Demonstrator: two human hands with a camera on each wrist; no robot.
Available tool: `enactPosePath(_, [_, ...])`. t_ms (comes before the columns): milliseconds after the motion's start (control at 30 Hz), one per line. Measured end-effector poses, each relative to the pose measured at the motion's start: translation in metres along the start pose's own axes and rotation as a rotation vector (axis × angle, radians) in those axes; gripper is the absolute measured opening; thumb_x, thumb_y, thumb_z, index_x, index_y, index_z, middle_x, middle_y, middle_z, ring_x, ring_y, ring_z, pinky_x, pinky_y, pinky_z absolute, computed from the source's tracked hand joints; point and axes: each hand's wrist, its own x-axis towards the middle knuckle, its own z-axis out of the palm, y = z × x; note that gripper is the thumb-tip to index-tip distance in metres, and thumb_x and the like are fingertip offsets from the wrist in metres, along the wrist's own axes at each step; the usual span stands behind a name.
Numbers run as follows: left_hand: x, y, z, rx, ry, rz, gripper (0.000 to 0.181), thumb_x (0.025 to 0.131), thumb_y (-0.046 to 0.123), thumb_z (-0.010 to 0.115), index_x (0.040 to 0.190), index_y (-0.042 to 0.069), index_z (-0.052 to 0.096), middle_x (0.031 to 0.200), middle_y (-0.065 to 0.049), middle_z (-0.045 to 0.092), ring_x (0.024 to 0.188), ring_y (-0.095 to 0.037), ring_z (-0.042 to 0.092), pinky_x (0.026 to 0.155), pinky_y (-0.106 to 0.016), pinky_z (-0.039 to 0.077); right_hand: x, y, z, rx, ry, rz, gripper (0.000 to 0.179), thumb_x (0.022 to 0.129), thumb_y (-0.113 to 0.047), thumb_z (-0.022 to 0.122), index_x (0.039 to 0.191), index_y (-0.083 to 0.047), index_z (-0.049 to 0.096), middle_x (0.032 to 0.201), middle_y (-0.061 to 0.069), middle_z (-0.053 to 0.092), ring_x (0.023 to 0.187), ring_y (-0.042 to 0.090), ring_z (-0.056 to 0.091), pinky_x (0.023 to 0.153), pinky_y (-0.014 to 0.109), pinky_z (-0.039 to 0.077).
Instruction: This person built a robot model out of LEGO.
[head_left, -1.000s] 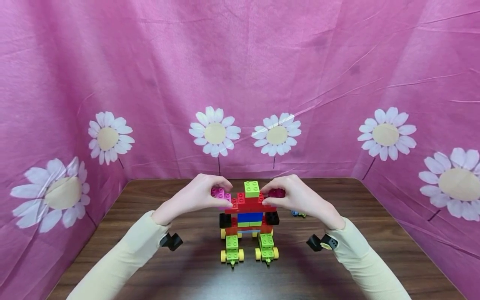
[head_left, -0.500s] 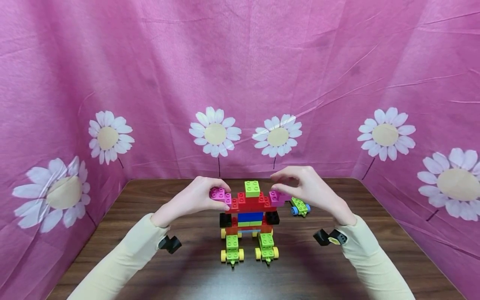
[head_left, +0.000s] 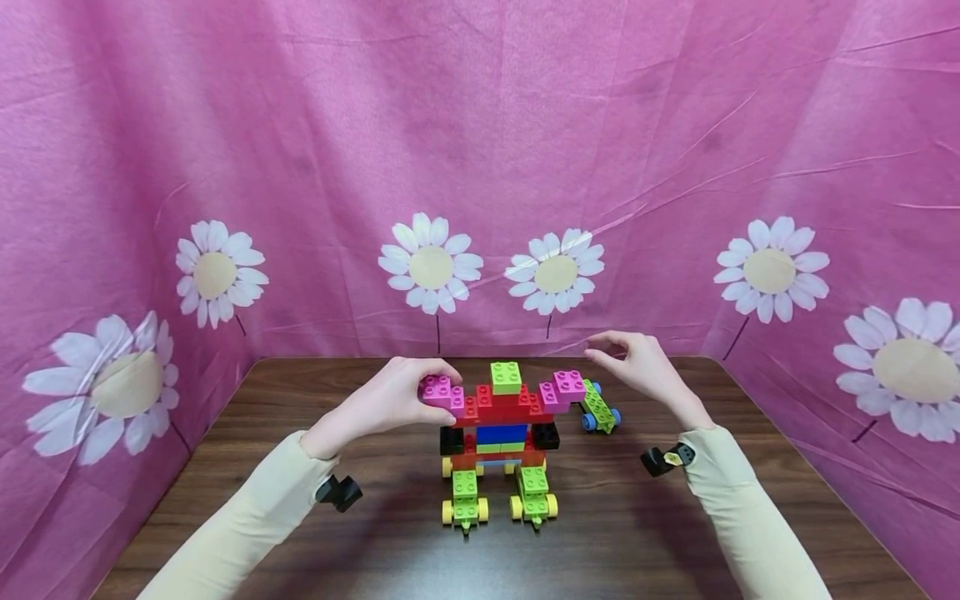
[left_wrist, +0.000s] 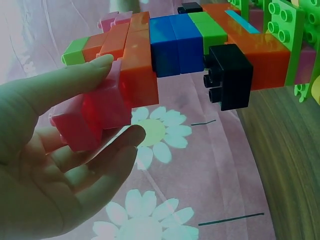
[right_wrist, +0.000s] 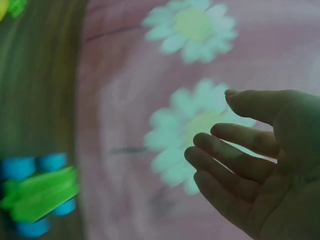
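Note:
A figure of toy building bricks stands on the table, with a red upper body point(head_left: 502, 407), a blue middle point(head_left: 501, 434) and a lime brick point(head_left: 506, 377) on top. My left hand point(head_left: 386, 400) holds the pink bricks point(left_wrist: 95, 117) at the figure's left end; the left wrist view has the thumb against them and the fingers curved round the other side. More pink bricks point(head_left: 562, 390) form the right end, with nothing touching them. Right of these, in the air, my right hand point(head_left: 637, 367) has its fingers loosely extended and holds nothing, as the right wrist view point(right_wrist: 245, 155) also tells.
Two lime wheeled bases point(head_left: 465, 498) with yellow wheels stand under the figure's front. A separate lime car base point(head_left: 597, 412) with blue wheels lies behind it to the right. The brown wooden table point(head_left: 300, 533) is enclosed by a pink flowered cloth point(head_left: 480, 150).
My right hand has let go of the right-end pink bricks and drawn away to the right. The left hand has stayed on its pink bricks. The blue-wheeled base is more fully visible.

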Motion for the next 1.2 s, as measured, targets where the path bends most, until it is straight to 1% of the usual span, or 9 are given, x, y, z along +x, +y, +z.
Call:
enactPosePath(167, [-0.002, -0.004, 0.002, 0.010, 0.018, 0.015, 0.047, 0.075, 0.026, 0.087, 0.112, 0.007, 0.067, 0.100, -0.006, 0.073, 0.081, -0.009, 0.063, 0.071, -0.019, 0.053, -0.004, 0.041, 0.028, -0.041, -0.059, 0.046, 0.031, 0.093, -0.025, 0.069, 0.112, -0.001, 0.072, 0.109, 0.017, 0.074, 0.092, 0.029, 0.071, 0.082, 0.046, 0.054])
enactPosePath(400, [-0.004, -0.008, 0.004, 0.004, 0.044, 0.017, 0.041, 0.074, 0.024, 0.087, 0.106, 0.008, 0.067, 0.090, -0.003, 0.071, 0.076, -0.007, 0.060, 0.067, -0.019, 0.051, -0.011, 0.074, 0.059, -0.101, -0.143, 0.105, 0.033, 0.090, -0.026, 0.071, 0.101, 0.005, 0.073, 0.094, 0.018, 0.076, 0.080, 0.026, 0.071, 0.075, 0.043, 0.056])
enactPosePath(533, [-0.005, -0.008, 0.004, 0.008, 0.061, 0.003, 0.039, 0.075, 0.024, 0.087, 0.105, 0.008, 0.067, 0.087, -0.001, 0.070, 0.075, -0.009, 0.060, 0.067, -0.020, 0.051, -0.011, 0.078, 0.066, -0.110, -0.190, 0.155, 0.036, 0.086, -0.030, 0.075, 0.097, 0.004, 0.074, 0.089, 0.016, 0.076, 0.073, 0.019, 0.068, 0.069, 0.038, 0.056])
enactPosePath(600, [-0.005, -0.008, 0.004, 0.008, 0.070, 0.002, 0.039, 0.075, 0.024, 0.087, 0.105, 0.008, 0.067, 0.086, -0.001, 0.070, 0.076, -0.010, 0.060, 0.068, -0.020, 0.051, -0.011, 0.078, 0.069, -0.113, -0.203, 0.176, 0.033, 0.084, -0.032, 0.076, 0.087, 0.001, 0.074, 0.077, 0.009, 0.073, 0.065, 0.014, 0.059, 0.061, 0.033, 0.051])
enactPosePath(700, [-0.006, -0.008, 0.005, 0.007, 0.079, 0.000, 0.040, 0.075, 0.024, 0.087, 0.105, 0.008, 0.067, 0.087, 0.000, 0.070, 0.077, -0.011, 0.061, 0.070, -0.021, 0.052, -0.011, 0.077, 0.073, -0.109, -0.205, 0.205, 0.035, 0.082, -0.033, 0.078, 0.064, -0.008, 0.061, 0.056, -0.005, 0.050, 0.055, 0.008, 0.038, 0.052, 0.026, 0.035])
enactPosePath(767, [-0.006, -0.008, 0.005, 0.001, 0.082, 0.000, 0.040, 0.075, 0.025, 0.087, 0.106, 0.009, 0.067, 0.088, 0.000, 0.071, 0.077, -0.011, 0.061, 0.071, -0.021, 0.053, -0.011, 0.075, 0.074, -0.111, -0.196, 0.217, 0.046, 0.082, -0.033, 0.078, 0.056, -0.015, 0.045, 0.054, -0.009, 0.031, 0.053, 0.008, 0.027, 0.051, 0.024, 0.025])
enactPosePath(833, [-0.006, -0.008, 0.006, -0.004, 0.084, -0.001, 0.040, 0.076, 0.025, 0.086, 0.106, 0.009, 0.067, 0.087, 0.001, 0.070, 0.078, -0.012, 0.061, 0.072, -0.025, 0.054, -0.011, 0.073, 0.074, -0.112, -0.189, 0.229, 0.053, 0.081, -0.033, 0.078, 0.056, -0.019, 0.034, 0.056, -0.009, 0.021, 0.054, 0.007, 0.021, 0.051, 0.023, 0.020])
enactPosePath(1000, [-0.006, -0.009, 0.007, -0.009, 0.087, 0.001, 0.038, 0.076, 0.025, 0.086, 0.106, 0.009, 0.067, 0.085, 0.002, 0.070, 0.077, -0.012, 0.061, 0.072, -0.032, 0.056, -0.010, 0.069, 0.073, -0.120, -0.200, 0.256, 0.058, 0.080, -0.033, 0.080, 0.055, -0.020, 0.029, 0.056, -0.009, 0.018, 0.054, 0.007, 0.017, 0.050, 0.023, 0.017])
enactPosePath(1200, [-0.005, -0.012, 0.009, 0.000, 0.092, 0.008, 0.038, 0.076, 0.027, 0.086, 0.105, 0.010, 0.068, 0.084, 0.003, 0.069, 0.075, -0.007, 0.059, 0.069, -0.021, 0.051, -0.009, 0.067, 0.072, -0.116, -0.222, 0.276, 0.055, 0.080, -0.031, 0.080, 0.055, -0.019, 0.032, 0.056, -0.009, 0.020, 0.053, 0.007, 0.020, 0.050, 0.024, 0.019])
